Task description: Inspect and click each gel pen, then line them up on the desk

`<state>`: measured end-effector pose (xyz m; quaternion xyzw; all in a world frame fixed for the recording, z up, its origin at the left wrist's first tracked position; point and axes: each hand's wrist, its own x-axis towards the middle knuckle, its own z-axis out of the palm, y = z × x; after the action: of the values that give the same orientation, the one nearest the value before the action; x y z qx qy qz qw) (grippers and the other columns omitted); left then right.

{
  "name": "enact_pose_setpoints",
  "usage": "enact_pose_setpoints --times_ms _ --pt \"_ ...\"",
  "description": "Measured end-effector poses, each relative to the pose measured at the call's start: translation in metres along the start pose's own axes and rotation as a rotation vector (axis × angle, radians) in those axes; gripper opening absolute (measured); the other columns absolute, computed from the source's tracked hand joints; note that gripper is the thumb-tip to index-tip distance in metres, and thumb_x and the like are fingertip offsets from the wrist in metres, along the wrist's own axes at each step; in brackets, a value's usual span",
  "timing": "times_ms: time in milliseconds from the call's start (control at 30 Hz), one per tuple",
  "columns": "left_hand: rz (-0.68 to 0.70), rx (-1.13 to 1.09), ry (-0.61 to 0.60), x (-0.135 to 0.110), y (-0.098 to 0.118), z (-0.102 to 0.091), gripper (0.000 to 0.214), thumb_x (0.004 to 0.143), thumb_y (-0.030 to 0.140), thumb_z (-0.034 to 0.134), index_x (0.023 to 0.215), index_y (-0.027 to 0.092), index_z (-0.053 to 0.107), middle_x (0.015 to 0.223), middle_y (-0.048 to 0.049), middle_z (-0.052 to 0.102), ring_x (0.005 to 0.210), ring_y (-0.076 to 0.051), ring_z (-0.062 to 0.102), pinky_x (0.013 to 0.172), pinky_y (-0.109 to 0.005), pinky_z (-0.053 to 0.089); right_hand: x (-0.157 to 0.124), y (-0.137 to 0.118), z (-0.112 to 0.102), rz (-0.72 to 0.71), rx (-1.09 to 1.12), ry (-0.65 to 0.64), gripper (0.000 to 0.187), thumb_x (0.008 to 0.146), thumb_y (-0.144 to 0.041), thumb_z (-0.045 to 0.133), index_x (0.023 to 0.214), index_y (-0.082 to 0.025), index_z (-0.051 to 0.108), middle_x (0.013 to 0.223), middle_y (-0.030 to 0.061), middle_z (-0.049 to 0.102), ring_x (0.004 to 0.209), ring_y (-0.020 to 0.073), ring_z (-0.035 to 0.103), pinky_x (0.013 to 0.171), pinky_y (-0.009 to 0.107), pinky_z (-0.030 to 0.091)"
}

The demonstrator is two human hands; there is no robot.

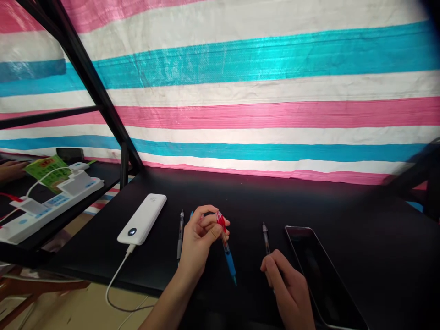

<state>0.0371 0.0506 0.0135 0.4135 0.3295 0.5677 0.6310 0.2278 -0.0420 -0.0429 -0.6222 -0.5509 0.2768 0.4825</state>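
My left hand [201, 240] pinches a pen [227, 252] near its red top end; the pen has a clear barrel and a blue grip, and its tip points down toward me. Close to the black tabletop, my right hand [287, 284] is closed around the lower part of a dark pen [266, 237], whose clicker end points away from me. Left of my left wrist lies a grey and black pen [180, 233]. A bit of another blue item [191, 214] peeks out behind my left hand, mostly hidden.
A white power bank [146, 217] with a cable lies on the black table [227, 188] at left. At right lies a dark phone [323, 270]. A power strip [51, 211] and another person's hand [12, 172] are at far left. Striped sheeting [257, 114] hangs behind.
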Motion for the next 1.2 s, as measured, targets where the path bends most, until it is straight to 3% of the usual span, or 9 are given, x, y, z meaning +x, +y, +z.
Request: enact_pose_setpoints --times_ms 233,400,600,767,1000,1100,1200 --pt "0.01 0.024 -0.016 0.013 0.008 -0.002 0.043 0.084 0.026 0.085 0.119 0.019 0.063 0.089 -0.0072 0.081 0.067 -0.016 0.072 0.067 -0.029 0.059 -0.001 -0.004 0.005 0.019 0.043 0.093 0.045 0.106 -0.05 0.048 0.07 -0.024 0.055 0.065 -0.0019 0.045 0.057 0.0159 0.038 0.055 0.031 0.029" --pt "0.002 0.018 -0.042 0.017 0.011 0.0 0.034 0.08 0.023 0.087 0.104 0.019 0.063 0.082 -0.0045 0.079 0.064 -0.016 0.07 0.063 -0.028 0.058 -0.002 -0.005 0.007 0.037 0.045 0.099 0.045 0.105 -0.051 0.05 0.069 -0.024 0.057 0.062 -0.0024 0.042 0.054 0.0156 0.037 0.053 0.03 0.028" --pt "-0.016 0.051 -0.1 0.017 0.012 0.003 0.036 0.084 0.027 0.084 0.112 0.018 0.063 0.09 -0.0075 0.08 0.068 -0.016 0.069 0.065 -0.027 0.057 -0.001 -0.008 0.006 0.036 0.061 0.093 0.046 0.105 -0.052 0.05 0.069 -0.024 0.056 0.066 -0.001 0.048 0.055 0.0156 0.037 0.053 0.03 0.029" --pt "0.027 0.117 -0.078 0.023 0.022 -0.001 0.033 0.08 0.025 0.083 0.103 0.019 0.061 0.08 -0.0049 0.077 0.064 -0.017 0.067 0.062 -0.029 0.056 -0.001 -0.007 0.006 0.018 0.046 0.104 0.047 0.105 -0.05 0.048 0.068 -0.024 0.057 0.064 -0.0016 0.047 0.054 0.0156 0.039 0.053 0.031 0.029" --pt "0.076 0.492 -0.079 0.041 0.027 -0.009 0.034 0.083 0.026 0.072 0.116 0.021 0.065 0.096 -0.0037 0.07 0.067 -0.017 0.072 0.063 -0.031 0.058 0.0 -0.004 0.006 0.004 0.031 0.111 0.049 0.105 -0.054 0.047 0.069 -0.024 0.057 0.065 -0.0011 0.048 0.054 0.0156 0.039 0.053 0.031 0.03" --pt "0.073 0.631 -0.111 0.045 0.018 -0.012 0.033 0.08 0.02 0.068 0.112 0.021 0.069 0.09 -0.0008 0.067 0.066 -0.018 0.071 0.057 -0.027 0.055 0.0 -0.003 0.006 -0.018 0.029 0.112 0.048 0.105 -0.054 0.048 0.069 -0.024 0.058 0.062 -0.001 0.046 0.053 0.016 0.038 0.052 0.031 0.029" --pt "0.101 0.813 -0.153 0.046 0.008 -0.014 0.033 0.077 0.013 0.066 0.108 0.023 0.073 0.081 0.0004 0.069 0.068 -0.018 0.069 0.061 -0.027 0.053 0.0 -0.003 0.005 -0.017 0.038 0.096 0.046 0.105 -0.051 0.05 0.069 -0.024 0.058 0.062 -0.0009 0.047 0.053 0.0157 0.039 0.052 0.03 0.03"
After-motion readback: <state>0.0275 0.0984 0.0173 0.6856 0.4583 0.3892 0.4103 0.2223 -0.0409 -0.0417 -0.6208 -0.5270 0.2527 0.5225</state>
